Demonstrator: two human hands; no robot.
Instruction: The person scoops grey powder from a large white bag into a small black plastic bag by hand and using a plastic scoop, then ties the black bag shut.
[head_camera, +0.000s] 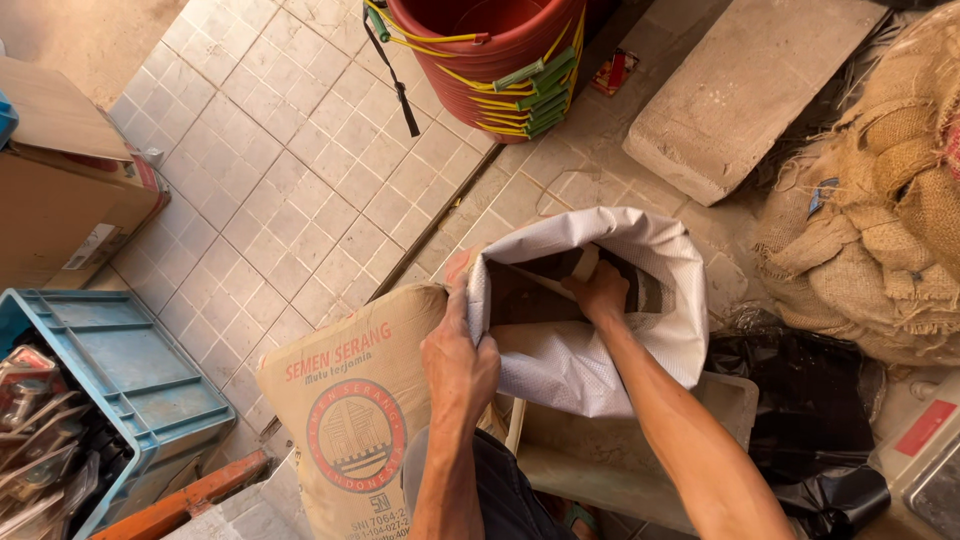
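Observation:
A tan paper sack (345, 400) with a red round emblem stands in front of me, its white woven liner (640, 260) folded open at the top. My left hand (458, 355) grips the sack's rim where paper meets liner. My right hand (598, 292) reaches down inside the open mouth, its fingers closed on something pale; the dark contents hide what it is.
A stack of red buckets (490, 45) stands at the top. A concrete slab (740, 85) and burlap sacks (880, 210) lie right. A blue crate (110, 360) and cardboard box (60, 190) sit left. Black plastic (810, 420) lies lower right, on the tiled floor (290, 180).

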